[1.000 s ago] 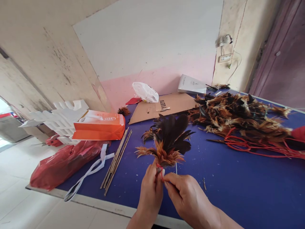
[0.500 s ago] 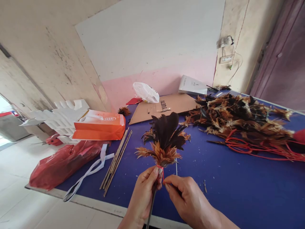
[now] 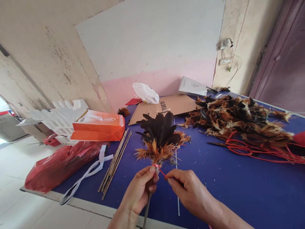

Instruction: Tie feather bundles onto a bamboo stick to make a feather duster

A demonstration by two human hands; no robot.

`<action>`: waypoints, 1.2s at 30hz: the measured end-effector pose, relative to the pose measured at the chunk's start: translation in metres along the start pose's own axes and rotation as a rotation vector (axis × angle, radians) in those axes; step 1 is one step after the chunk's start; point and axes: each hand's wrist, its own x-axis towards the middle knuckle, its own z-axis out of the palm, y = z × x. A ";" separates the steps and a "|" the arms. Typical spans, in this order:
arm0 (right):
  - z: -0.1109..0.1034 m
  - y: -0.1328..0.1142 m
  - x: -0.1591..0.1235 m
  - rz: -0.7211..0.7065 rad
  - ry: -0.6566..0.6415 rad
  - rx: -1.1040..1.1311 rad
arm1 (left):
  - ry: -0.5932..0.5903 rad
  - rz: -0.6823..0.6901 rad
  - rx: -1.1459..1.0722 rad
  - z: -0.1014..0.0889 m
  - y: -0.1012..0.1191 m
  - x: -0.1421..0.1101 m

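Observation:
A bunch of black and orange-brown feathers (image 3: 160,136) fans out at the top of a thin stick (image 3: 147,208); together they look like a feather duster. My left hand (image 3: 140,186) is closed around the stick just under the feathers, the thumb on the binding. Red string (image 3: 162,173) circles the feather base and runs taut to the right. Its end part is pinched between the thumb and forefinger of my right hand (image 3: 187,184). Part of the stick is hidden behind my left fingers.
Scissors (image 3: 218,144) and loops of red string (image 3: 245,146) lie beside a large feather pile (image 3: 238,117) at right. Several bare sticks (image 3: 116,162), an orange bag (image 3: 100,127) and a red plastic bag (image 3: 59,165) are at left. Flattened cardboard (image 3: 166,105) lies behind.
The feather bunch has turned and tilted slightly left with my left hand. My right hand has drawn the red string out to the right, from hanging down to taut.

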 end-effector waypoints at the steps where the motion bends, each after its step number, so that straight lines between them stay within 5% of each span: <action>1: -0.004 0.004 0.004 0.025 0.005 -0.001 | -0.002 0.005 0.000 0.000 0.004 0.002; 6: -0.031 0.036 0.032 0.259 0.051 0.044 | -0.054 -0.036 -0.157 0.004 0.022 0.031; 13: -0.063 0.085 0.077 0.413 0.212 -0.237 | -0.167 -0.222 -0.382 0.006 0.030 0.075; 24: -0.051 0.125 0.131 0.600 0.195 -0.105 | -0.265 -0.233 -0.535 -0.014 0.024 0.090; 36: -0.061 0.111 0.100 0.572 0.452 0.511 | -0.221 -0.224 -0.507 -0.005 0.022 0.085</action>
